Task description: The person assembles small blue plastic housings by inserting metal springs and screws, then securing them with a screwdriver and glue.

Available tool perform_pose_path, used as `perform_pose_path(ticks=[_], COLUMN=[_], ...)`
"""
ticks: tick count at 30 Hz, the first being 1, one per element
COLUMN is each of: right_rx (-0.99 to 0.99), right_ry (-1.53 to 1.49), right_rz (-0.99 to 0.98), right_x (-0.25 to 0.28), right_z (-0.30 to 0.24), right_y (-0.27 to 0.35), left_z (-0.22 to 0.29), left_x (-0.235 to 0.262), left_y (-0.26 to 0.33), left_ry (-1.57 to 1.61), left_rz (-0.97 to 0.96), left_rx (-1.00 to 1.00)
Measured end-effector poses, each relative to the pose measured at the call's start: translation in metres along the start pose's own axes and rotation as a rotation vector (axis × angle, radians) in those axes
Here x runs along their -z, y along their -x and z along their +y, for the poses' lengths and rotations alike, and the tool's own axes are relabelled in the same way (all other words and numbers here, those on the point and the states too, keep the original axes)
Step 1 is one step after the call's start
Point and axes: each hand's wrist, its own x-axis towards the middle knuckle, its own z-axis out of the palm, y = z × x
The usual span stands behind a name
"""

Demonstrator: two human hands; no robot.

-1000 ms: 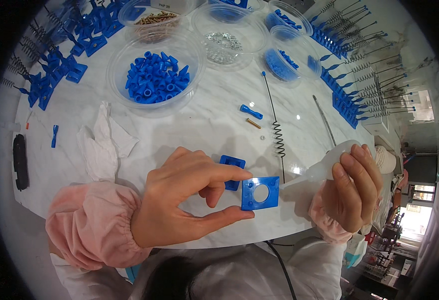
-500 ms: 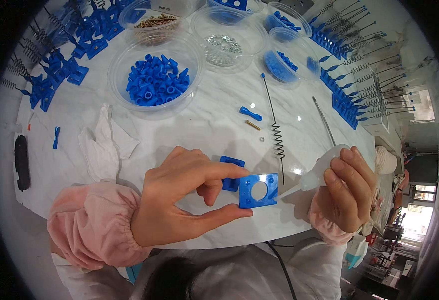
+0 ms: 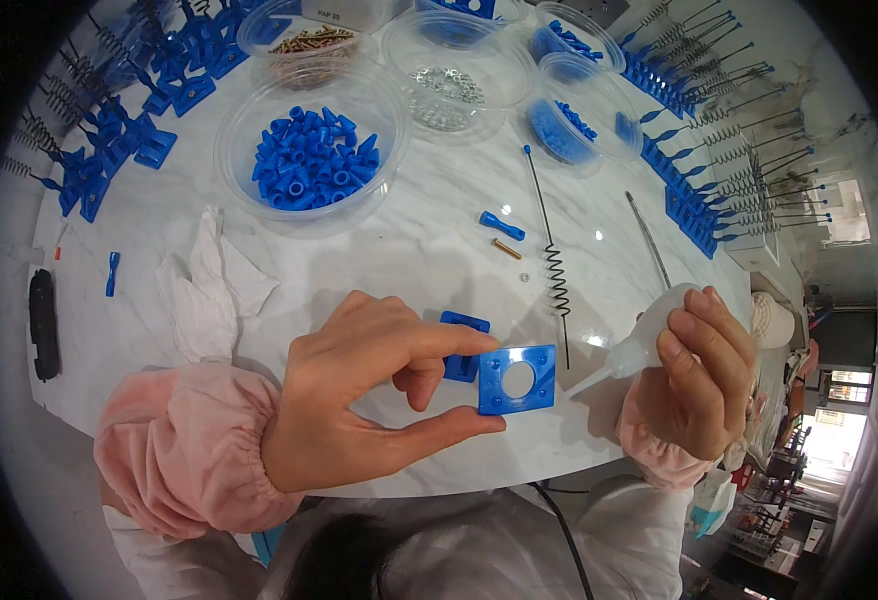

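Between thumb and index finger, my left hand (image 3: 369,385) grips a square blue plastic plate (image 3: 492,398) with a round hole, by its left edge. A second blue plate (image 3: 464,362) lies on the table behind it, partly hidden by my fingers. My right hand (image 3: 704,375) is closed around a translucent white squeeze bottle (image 3: 631,345). The bottle's thin nozzle points down and left at the held plate, a small gap away. Beyond my hands lie a black wire with a coiled spring section (image 3: 556,275), a blue sleeve (image 3: 502,226), a brass screw (image 3: 506,248) and a small nut (image 3: 525,278).
Clear tubs hold blue cone-shaped caps (image 3: 314,160), screws (image 3: 311,40), metal nuts (image 3: 447,90) and small blue parts (image 3: 564,125). Finished-looking spring assemblies (image 3: 694,215) stand at the right, others (image 3: 109,150) at the left. Crumpled tissue (image 3: 209,290) and a thin metal tool (image 3: 647,235) lie on the table.
My right hand has drawn the squeeze bottle slightly right, so its nozzle tip has come away from the plate's right edge. My left hand and the plate have hardly moved.
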Motion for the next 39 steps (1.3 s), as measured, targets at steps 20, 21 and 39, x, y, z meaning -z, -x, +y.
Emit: perform_pose_path(ticks=[20, 21, 39], right_rx=[-0.533, -0.646, -1.217], right_ry=[-0.483, -0.597, -1.683], right_rz=[0.009, -0.024, 0.264], right_x=[-0.035, -0.045, -0.023], right_z=[0.031, 0.041, -0.093], right_y=[0.006, 0.009, 0.058], left_z=[0.001, 0.002, 0.024], left_x=[0.000, 0.000, -0.020], left_y=[0.000, 0.001, 0.007], left_ry=[0.005, -0.002, 0.044], left_rz=[0.007, 0.005, -0.034], left_rx=[-0.005, -0.007, -0.040])
